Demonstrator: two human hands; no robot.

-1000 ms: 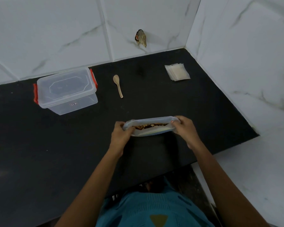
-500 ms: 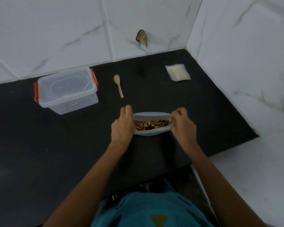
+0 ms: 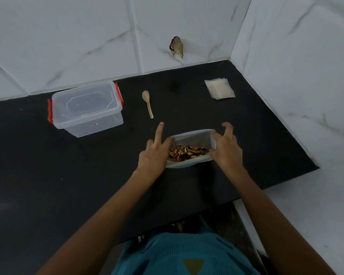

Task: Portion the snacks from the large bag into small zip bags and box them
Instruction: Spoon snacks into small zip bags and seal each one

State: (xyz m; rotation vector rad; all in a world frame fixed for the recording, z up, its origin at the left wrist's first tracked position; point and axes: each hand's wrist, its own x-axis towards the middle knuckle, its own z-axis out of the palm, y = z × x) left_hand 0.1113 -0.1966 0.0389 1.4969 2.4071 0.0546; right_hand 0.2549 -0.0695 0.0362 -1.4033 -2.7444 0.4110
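Observation:
The large clear bag (image 3: 193, 136) stands on the black counter (image 3: 87, 175) with its mouth spread wide, brown and pale snacks (image 3: 187, 152) showing inside. My left hand (image 3: 154, 153) is at the bag's left rim, with its fingers straight and the index finger raised off the bag. My right hand (image 3: 226, 149) touches the right rim with the thumb, its other fingers splayed and lifted. A stack of small zip bags (image 3: 219, 89) lies at the back right. The clear box (image 3: 86, 108), with red latches and its lid on, stands at the back left.
A small wooden spoon (image 3: 148, 104) lies between the box and the large bag. White tiled walls close off the back and right side of the counter. A small dark object (image 3: 176, 46) sticks to the back wall. The counter's front edge runs just under my forearms.
The bag's mouth went from nearly shut to wide open. Both hands, which pinched the rim earlier, have loosened, and their fingers now stretch away from it.

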